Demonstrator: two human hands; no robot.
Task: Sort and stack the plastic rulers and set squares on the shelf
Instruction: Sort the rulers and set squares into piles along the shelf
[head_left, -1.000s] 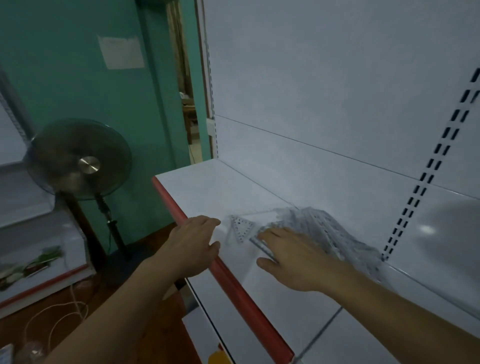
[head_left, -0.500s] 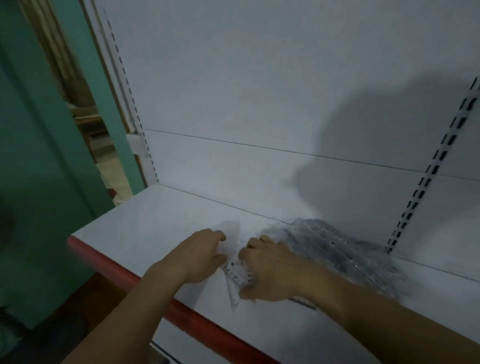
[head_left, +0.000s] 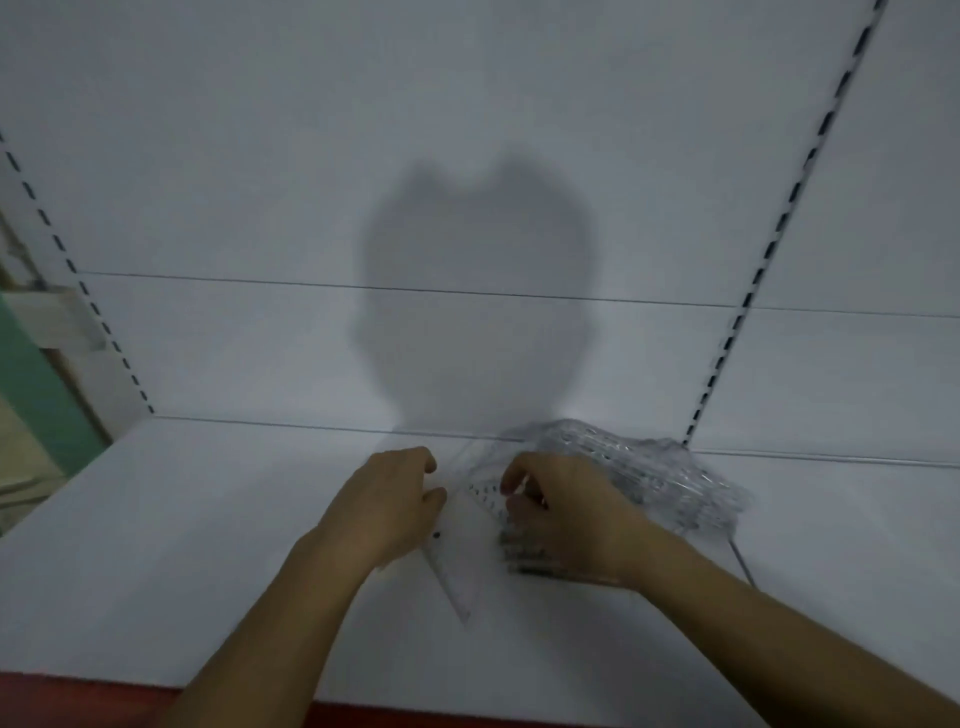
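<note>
I am separating one clear set square (head_left: 470, 540) from the jumbled pile of rulers (head_left: 639, 478) on the white shelf (head_left: 156, 545). My left hand (head_left: 387, 506) steadies its edge; my right hand (head_left: 566, 514) curls, pinching it. Next, I likely lay it flat, apart.

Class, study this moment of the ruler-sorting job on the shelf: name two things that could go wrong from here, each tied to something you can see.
1. The loose pile of clear rulers lies heaped right behind the right hand; drawing pieces out could topple or scatter it.
2. The clear set square between both hands is hard to see against the white shelf, and the left hand touches only its edge, so it may slide or be misgripped.
</note>
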